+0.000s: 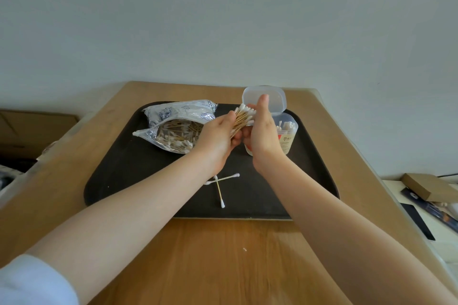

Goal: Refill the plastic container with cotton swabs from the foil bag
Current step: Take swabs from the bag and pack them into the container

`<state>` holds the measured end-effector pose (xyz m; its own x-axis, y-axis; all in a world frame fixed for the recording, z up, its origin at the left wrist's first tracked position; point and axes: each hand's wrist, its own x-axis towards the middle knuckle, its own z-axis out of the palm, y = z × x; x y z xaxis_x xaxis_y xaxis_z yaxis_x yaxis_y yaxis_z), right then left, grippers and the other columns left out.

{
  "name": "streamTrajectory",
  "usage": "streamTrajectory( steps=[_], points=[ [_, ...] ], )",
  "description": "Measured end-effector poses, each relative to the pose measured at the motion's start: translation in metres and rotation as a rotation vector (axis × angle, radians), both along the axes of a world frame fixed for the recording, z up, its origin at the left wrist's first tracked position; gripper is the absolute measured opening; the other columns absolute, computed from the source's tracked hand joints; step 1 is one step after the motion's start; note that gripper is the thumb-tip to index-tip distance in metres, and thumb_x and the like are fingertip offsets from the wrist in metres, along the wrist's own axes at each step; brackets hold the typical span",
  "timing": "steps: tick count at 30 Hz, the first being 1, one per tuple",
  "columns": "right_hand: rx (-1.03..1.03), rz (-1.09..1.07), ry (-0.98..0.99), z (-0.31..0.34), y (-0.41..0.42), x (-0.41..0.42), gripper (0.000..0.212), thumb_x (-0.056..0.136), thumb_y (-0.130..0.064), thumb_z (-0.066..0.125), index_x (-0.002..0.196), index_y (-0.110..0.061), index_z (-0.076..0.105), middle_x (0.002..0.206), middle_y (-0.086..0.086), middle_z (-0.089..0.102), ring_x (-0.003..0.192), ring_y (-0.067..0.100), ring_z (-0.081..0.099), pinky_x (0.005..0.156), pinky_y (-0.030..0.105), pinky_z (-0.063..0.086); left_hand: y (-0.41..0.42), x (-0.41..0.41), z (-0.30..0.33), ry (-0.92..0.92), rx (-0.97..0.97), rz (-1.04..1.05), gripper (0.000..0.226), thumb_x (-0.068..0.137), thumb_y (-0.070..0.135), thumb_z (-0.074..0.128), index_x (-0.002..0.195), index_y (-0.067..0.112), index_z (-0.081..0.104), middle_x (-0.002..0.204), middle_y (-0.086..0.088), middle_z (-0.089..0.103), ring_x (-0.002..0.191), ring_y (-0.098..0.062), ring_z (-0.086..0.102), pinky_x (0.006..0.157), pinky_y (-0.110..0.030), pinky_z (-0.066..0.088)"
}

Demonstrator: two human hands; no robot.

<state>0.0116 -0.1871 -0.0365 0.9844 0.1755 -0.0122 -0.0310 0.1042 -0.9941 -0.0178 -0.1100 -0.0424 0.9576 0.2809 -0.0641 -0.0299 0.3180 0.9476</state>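
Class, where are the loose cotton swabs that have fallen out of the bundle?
The two loose swabs lie crossed on the black tray, near its front edge, below the hands.

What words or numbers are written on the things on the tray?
Plastic container: a red-and-white label with a small logo and print, too small and blurred to read.
Foil bag: blue drawings and a little print near its top edge, too blurred to read.
No other writing shows.

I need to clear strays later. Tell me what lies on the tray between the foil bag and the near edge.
In the head view, two loose swabs lie crossed on the tray, nearer than the bag. The forearms cover part of that stretch.
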Motion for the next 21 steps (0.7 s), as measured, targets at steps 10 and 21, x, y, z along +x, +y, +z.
streamTrajectory(
  steps=[10,21],
  points=[
    [0.153,0.098,-0.051,-0.004,0.006,-0.015,0.085,0.071,-0.063,0.055,0.139,-0.018,0.034,0.123,0.007,0.053,0.106,0.019,0.055,0.091,0.03,0.045,-0.003,-0.005,0.007,0.009,-0.089,0.167,0.029,0.099,0.025,0.042,0.091,0.007,0.063,0.078,-0.008,0.061,0.067,-0.016,0.056,0.067,-0.027,0.046],
    [0.099,-0.132,0.054,0.005,0.005,-0.006,0.027,0.098,-0.034,0.038,0.088,-0.022,0.06,0.081,0.001,0.063,0.076,0.016,0.063,0.07,0.033,0.053,-0.008,-0.019,0.002,0.011,0.52,0.146,0.039,0.099,0.035,0.038,0.091,0.005,0.062,0.071,-0.008,0.059,0.06,-0.019,0.052,0.059,-0.031,0.041]
  ],
)
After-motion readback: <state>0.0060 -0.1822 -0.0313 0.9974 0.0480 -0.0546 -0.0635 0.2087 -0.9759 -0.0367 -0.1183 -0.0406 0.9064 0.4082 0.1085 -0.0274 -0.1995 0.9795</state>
